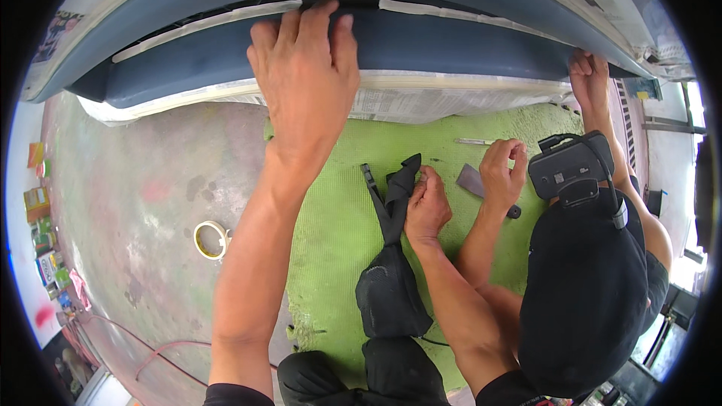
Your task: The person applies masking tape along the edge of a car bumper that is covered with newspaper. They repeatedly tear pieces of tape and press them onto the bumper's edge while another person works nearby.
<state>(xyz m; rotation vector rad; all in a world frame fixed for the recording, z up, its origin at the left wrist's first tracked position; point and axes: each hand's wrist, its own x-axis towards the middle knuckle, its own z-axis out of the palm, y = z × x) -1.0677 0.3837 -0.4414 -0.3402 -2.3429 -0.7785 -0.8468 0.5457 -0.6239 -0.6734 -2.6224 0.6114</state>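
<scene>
My left hand (307, 75) reaches up onto a dark blue-grey panel (451, 45), shaped like a car bumper. Its fingers are bent and partly apart, with the tips at the dark slot along the panel's upper edge. White strips line that slot on either side of the hand: a left strip (210, 28) and a right strip (451, 15). Low over the green mat, my right hand (429, 207) is curled closed beside a black strap (396, 203) that rises from a black cloth bag (391, 297). What its fingers hold, if anything, is hidden.
At the right, a co-worker in a black cap (587, 293) touches the panel's right end with one hand (589, 71); the other hand (502, 173) hovers over the mat (323, 256). A slim cutter (474, 141) and grey plate (471, 180) lie there. A tape roll (212, 240) and hose (162, 347) are left.
</scene>
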